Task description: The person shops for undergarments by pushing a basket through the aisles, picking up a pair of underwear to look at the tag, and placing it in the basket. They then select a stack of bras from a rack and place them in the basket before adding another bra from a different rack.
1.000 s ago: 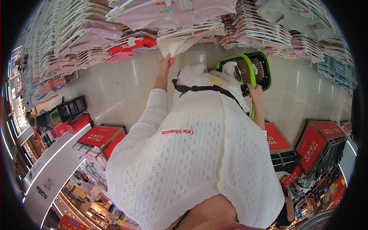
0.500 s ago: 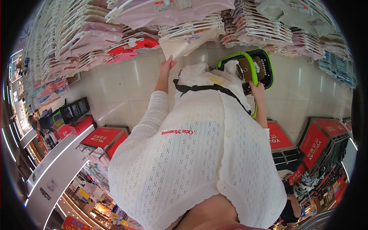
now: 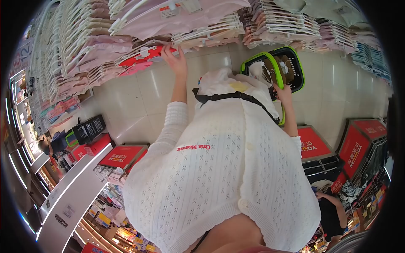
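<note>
My left hand (image 3: 175,61) reaches up to the rack with its fingers spread. Its fingertips are right at the edge of a bright red garment (image 3: 147,55) on a hanger. Beside it hangs a row of pale cream and pink garments (image 3: 211,36) on white hangers. My right hand (image 3: 284,93) is wrapped round the green handle (image 3: 275,67) of a black shopping basket (image 3: 298,71) with a green rim. Inside the basket are a white hanger (image 3: 268,75) and brown items (image 3: 287,65).
Dense rows of hanging clothes run along the top, with blue ones (image 3: 371,61) at the right. Red-signed display stands (image 3: 314,143) are on both sides behind me. Another black basket (image 3: 90,124) and a person (image 3: 55,143) are at the left. Pale tiles (image 3: 135,95) cover the floor.
My left hand has let go of the cream garment's lower corner and moved up and left to the red garment. The cream garment has swung back into the row. My right hand keeps the basket handle.
</note>
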The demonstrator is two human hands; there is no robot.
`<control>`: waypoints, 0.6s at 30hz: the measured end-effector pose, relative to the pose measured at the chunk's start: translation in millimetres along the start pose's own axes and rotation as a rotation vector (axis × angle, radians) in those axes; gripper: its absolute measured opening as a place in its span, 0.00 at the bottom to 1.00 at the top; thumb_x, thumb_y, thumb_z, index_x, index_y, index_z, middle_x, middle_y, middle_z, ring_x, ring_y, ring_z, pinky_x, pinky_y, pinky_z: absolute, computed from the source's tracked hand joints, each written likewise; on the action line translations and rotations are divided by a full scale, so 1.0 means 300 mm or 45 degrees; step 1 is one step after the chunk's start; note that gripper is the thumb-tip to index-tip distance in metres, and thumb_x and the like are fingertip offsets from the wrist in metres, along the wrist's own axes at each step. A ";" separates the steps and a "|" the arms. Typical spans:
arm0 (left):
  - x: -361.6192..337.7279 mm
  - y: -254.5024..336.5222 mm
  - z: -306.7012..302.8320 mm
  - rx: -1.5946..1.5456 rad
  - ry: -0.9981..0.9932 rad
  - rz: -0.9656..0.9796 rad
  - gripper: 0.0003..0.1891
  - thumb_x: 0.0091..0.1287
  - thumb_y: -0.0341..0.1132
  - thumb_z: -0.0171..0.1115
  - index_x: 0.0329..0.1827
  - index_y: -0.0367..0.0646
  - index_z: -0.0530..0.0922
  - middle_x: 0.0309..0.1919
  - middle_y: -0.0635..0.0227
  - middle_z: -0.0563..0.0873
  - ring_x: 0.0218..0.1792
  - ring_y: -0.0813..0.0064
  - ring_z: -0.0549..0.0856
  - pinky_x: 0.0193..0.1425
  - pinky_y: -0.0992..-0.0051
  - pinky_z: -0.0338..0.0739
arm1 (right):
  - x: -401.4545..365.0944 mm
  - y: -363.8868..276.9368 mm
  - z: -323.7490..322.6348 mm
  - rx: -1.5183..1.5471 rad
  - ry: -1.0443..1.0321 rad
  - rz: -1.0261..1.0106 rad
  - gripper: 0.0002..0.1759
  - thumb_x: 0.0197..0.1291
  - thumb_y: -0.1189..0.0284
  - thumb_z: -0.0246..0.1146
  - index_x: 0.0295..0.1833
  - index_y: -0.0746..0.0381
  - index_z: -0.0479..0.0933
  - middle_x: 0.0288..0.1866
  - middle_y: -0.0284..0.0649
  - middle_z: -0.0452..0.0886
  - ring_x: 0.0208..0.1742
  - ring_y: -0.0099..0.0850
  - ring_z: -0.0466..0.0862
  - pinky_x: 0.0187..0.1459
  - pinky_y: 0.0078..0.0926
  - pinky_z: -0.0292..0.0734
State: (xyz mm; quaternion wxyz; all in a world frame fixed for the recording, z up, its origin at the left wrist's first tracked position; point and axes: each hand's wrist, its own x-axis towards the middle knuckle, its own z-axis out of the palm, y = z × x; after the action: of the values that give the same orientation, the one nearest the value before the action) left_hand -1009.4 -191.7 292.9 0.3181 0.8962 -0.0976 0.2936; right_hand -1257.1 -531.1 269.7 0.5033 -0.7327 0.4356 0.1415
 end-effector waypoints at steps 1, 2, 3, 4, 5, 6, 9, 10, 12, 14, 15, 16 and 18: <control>0.020 0.006 0.005 0.053 0.013 0.054 0.17 0.53 0.29 0.63 0.45 0.38 0.72 0.41 0.55 0.72 0.45 0.59 0.73 0.49 0.64 0.67 | 0.004 0.002 0.001 -0.007 -0.008 0.002 0.17 0.49 0.62 0.62 0.24 0.68 0.76 0.17 0.37 0.77 0.14 0.24 0.76 0.15 0.21 0.71; 0.034 0.005 0.010 0.106 0.026 0.110 0.15 0.53 0.30 0.64 0.43 0.39 0.74 0.40 0.56 0.73 0.44 0.59 0.73 0.49 0.64 0.66 | 0.005 0.003 0.003 -0.012 -0.016 0.004 0.17 0.49 0.62 0.62 0.24 0.68 0.76 0.17 0.37 0.77 0.14 0.24 0.76 0.15 0.21 0.71; 0.035 -0.010 0.017 0.102 0.022 0.119 0.15 0.53 0.30 0.64 0.43 0.39 0.74 0.40 0.56 0.73 0.44 0.59 0.73 0.49 0.64 0.66 | 0.003 0.003 0.004 -0.004 -0.012 0.007 0.17 0.49 0.62 0.62 0.24 0.68 0.76 0.17 0.37 0.77 0.14 0.24 0.76 0.15 0.21 0.71; 0.027 -0.034 0.026 0.043 -0.125 0.043 0.14 0.53 0.32 0.64 0.42 0.39 0.75 0.40 0.57 0.73 0.44 0.59 0.74 0.50 0.64 0.66 | 0.000 0.002 0.004 -0.006 -0.006 -0.003 0.17 0.48 0.62 0.62 0.24 0.68 0.76 0.16 0.37 0.77 0.13 0.24 0.76 0.15 0.21 0.71; 0.019 -0.051 0.032 -0.015 -0.273 -0.031 0.14 0.53 0.33 0.65 0.41 0.39 0.76 0.40 0.58 0.73 0.45 0.59 0.74 0.51 0.63 0.66 | -0.002 0.002 0.006 -0.007 0.001 -0.012 0.17 0.48 0.62 0.63 0.24 0.68 0.76 0.16 0.37 0.77 0.13 0.24 0.76 0.15 0.21 0.71; 0.014 -0.060 0.037 -0.020 -0.278 -0.017 0.14 0.53 0.33 0.65 0.41 0.39 0.76 0.40 0.58 0.73 0.45 0.59 0.74 0.51 0.63 0.66 | -0.002 0.002 0.009 0.006 0.008 -0.009 0.17 0.48 0.62 0.63 0.24 0.68 0.76 0.16 0.37 0.77 0.13 0.24 0.76 0.15 0.21 0.71; -0.015 -0.104 0.049 -0.269 -0.342 -0.124 0.14 0.51 0.36 0.67 0.38 0.42 0.77 0.36 0.63 0.74 0.38 0.66 0.76 0.43 0.69 0.71 | -0.006 0.022 0.016 -0.005 0.057 -0.029 0.17 0.48 0.62 0.63 0.24 0.69 0.76 0.16 0.38 0.77 0.13 0.24 0.76 0.15 0.22 0.71; -0.022 -0.127 0.056 -0.190 -0.375 -0.045 0.14 0.51 0.37 0.68 0.38 0.42 0.77 0.36 0.63 0.74 0.36 0.68 0.76 0.42 0.71 0.71 | -0.004 0.030 0.017 -0.006 0.047 -0.046 0.18 0.48 0.62 0.63 0.24 0.69 0.76 0.16 0.38 0.77 0.13 0.24 0.76 0.15 0.22 0.72; -0.023 -0.138 0.064 -0.114 -0.413 0.041 0.15 0.51 0.38 0.68 0.38 0.43 0.77 0.37 0.63 0.74 0.35 0.69 0.77 0.40 0.72 0.72 | -0.003 0.034 0.023 0.000 0.041 -0.058 0.18 0.48 0.62 0.63 0.24 0.69 0.76 0.16 0.39 0.77 0.13 0.25 0.76 0.15 0.22 0.72; -0.021 -0.111 0.063 -0.201 -0.462 -0.065 0.15 0.50 0.39 0.68 0.38 0.43 0.77 0.35 0.65 0.74 0.34 0.69 0.76 0.39 0.72 0.72 | -0.006 0.028 0.022 -0.041 0.030 -0.070 0.17 0.49 0.63 0.62 0.25 0.70 0.76 0.16 0.39 0.78 0.13 0.24 0.76 0.15 0.22 0.72; -0.023 -0.103 0.062 -0.203 -0.465 -0.060 0.15 0.50 0.39 0.68 0.38 0.43 0.77 0.35 0.65 0.74 0.34 0.69 0.76 0.39 0.72 0.72 | -0.010 0.024 0.020 -0.036 0.033 -0.068 0.17 0.49 0.63 0.62 0.25 0.70 0.76 0.16 0.39 0.78 0.13 0.24 0.76 0.15 0.22 0.72; -0.021 -0.096 0.062 -0.174 -0.525 -0.108 0.15 0.50 0.39 0.69 0.37 0.43 0.76 0.34 0.65 0.74 0.33 0.71 0.77 0.38 0.72 0.72 | -0.014 0.016 0.019 -0.024 0.026 -0.072 0.17 0.49 0.64 0.62 0.25 0.70 0.76 0.16 0.39 0.78 0.13 0.24 0.76 0.15 0.22 0.71; -0.018 -0.093 0.067 -0.144 -0.587 -0.148 0.15 0.50 0.39 0.69 0.36 0.42 0.76 0.33 0.66 0.74 0.33 0.72 0.77 0.37 0.72 0.72 | -0.020 0.007 0.018 -0.006 0.022 -0.076 0.16 0.49 0.64 0.62 0.25 0.70 0.77 0.16 0.39 0.78 0.13 0.25 0.76 0.15 0.22 0.71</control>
State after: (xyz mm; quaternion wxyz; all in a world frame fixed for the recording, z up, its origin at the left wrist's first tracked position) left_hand -994.4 -182.5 262.8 0.3536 0.9243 -0.1321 0.0567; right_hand -1260.9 -523.7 269.9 0.5018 -0.7477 0.4175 0.1213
